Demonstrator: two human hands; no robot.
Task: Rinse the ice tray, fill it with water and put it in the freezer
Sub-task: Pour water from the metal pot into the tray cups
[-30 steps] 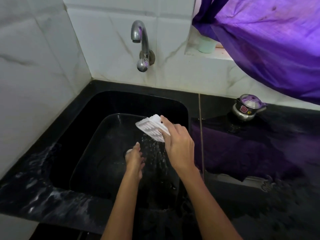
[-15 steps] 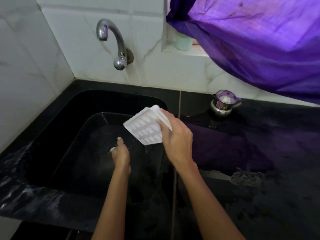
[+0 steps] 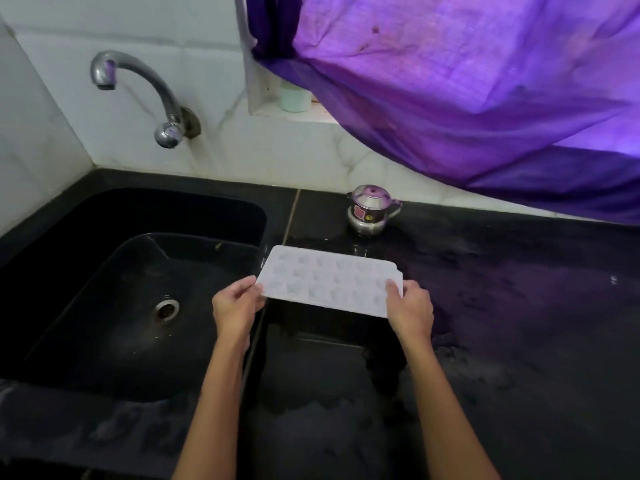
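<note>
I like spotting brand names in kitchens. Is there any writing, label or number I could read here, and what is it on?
No text here can be read.
Small steel pot on the counter: a red sticker with a round mark beside it, too small and blurred to read.
Ice tray, tap, green cup on the ledge: no writing visible.

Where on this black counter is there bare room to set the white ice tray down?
Both hands, left and right, hold the white plastic ice tray. Bare black stone counter spreads right of it, below the purple curtain. Tighter behind, near the small steel pot, and left, at the black sink.
</note>
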